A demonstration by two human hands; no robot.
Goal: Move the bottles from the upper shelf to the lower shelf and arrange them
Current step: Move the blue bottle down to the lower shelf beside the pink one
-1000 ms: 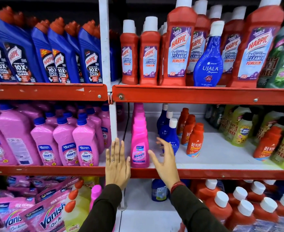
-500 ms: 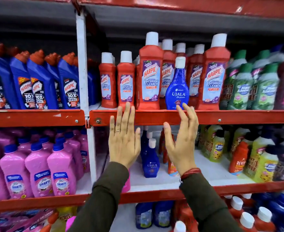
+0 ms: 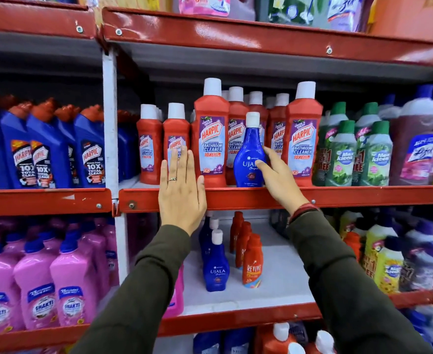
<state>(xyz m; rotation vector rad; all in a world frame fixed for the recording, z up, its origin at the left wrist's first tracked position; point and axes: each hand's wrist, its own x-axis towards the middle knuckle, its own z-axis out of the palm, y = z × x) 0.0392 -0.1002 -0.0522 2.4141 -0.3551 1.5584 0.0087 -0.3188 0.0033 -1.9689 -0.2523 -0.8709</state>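
Right grip: my right hand is curling round the blue plastic Ujala bottle with the white cap, thumb on the label, fingers at its right side; not yet closed, as I judge it.
Left grip: my left hand is flat and spread, empty, hovering before the red shelf edge and the small red Harpic bottles.
Task thing: the blue bottle stands upright at the near edge of the upper shelf, in front of the tall red Harpic bathroom-cleaner bottles.
Why so: it sits alone among red bottles, so I read it as the misfit to bring down; the left hand seems ready to steady it.
Destination: the lower shelf already holds a row of matching blue Ujala bottles, beside orange Revive bottles.
In the way: the shelf lip, and tall Harpic bottles close on either side.
Further off: green-capped bottles to the right, blue Harpic bottles left.
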